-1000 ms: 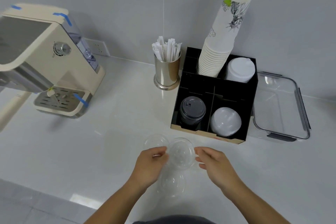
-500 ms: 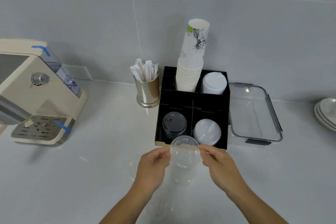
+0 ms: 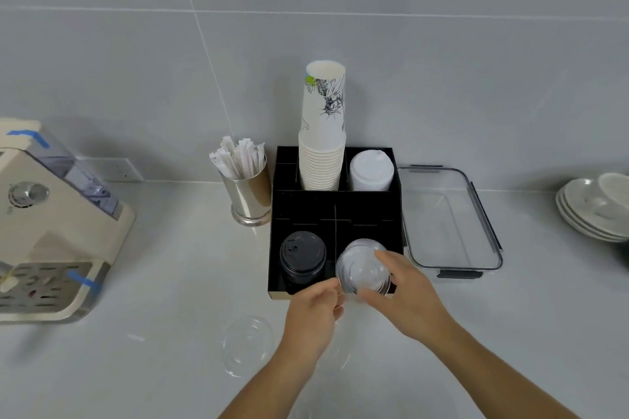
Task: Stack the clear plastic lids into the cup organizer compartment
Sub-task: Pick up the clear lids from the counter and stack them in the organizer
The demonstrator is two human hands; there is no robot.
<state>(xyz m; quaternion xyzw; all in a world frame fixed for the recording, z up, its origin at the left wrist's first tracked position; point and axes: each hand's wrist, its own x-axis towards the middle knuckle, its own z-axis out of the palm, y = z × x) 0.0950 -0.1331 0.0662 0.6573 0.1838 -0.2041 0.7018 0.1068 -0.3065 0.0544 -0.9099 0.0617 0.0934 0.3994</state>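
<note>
Round domed clear plastic lid pinched at its rim in both grips, left hand and right hand, over near-right compartment of matte black square cup organizer. Half a second ago, held short of organizer. Another glossy clear dome lid lying on pale polished counter, near left.

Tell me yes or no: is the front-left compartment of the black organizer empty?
No, the front-left compartment of the black organizer holds a stack of black lids.
</note>
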